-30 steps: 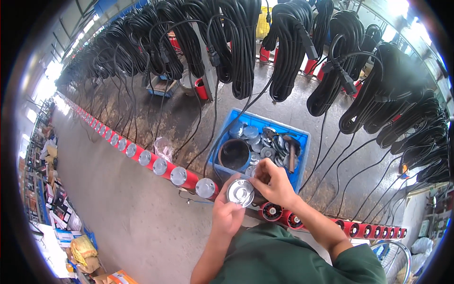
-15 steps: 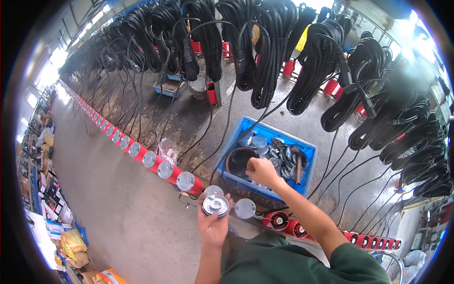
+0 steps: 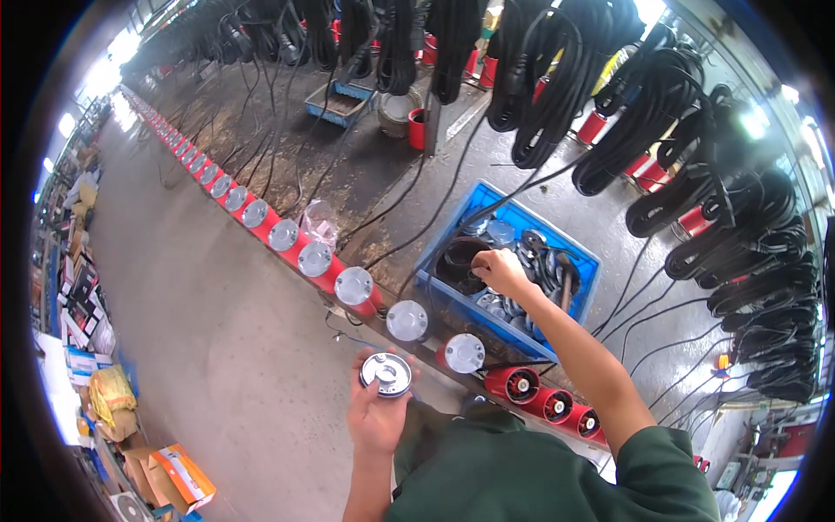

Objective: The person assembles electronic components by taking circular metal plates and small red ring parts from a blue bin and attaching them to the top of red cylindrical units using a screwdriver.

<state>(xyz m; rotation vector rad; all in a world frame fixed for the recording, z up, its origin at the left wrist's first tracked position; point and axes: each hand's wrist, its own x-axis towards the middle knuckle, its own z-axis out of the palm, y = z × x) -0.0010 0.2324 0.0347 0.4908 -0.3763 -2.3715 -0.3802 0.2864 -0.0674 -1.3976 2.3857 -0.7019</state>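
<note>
My left hand [image 3: 376, 416] grips a round silver metal cap [image 3: 388, 376] by its rim, its recessed, ringed side facing up. My right hand [image 3: 501, 271] is over a dark round bowl [image 3: 454, 277], fingertips pinched together at its edge; what they hold, if anything, is hidden. The bowl sits in a blue plastic crate [image 3: 424, 280] among loose metal caps [image 3: 500, 231] and a brown rod-like piece [image 3: 567, 289]. Between my hands, a silver disc [image 3: 406, 321] and another disc [image 3: 464, 353] top cylinders in the row.
A long row of red cylinders [image 3: 329, 277] topped with silver discs runs to the far left. Open-ended red cylinders [image 3: 557, 405] continue right. Coiled black cables [image 3: 644, 113] hang overhead, with loose leads trailing down. Boxes [image 3: 174, 478] stand at lower left.
The view has shifted, so the crate and row sit further right in it. My left hand, still on the metal cap, now sits lower and apart from the row. My right hand stays at the bowl.
</note>
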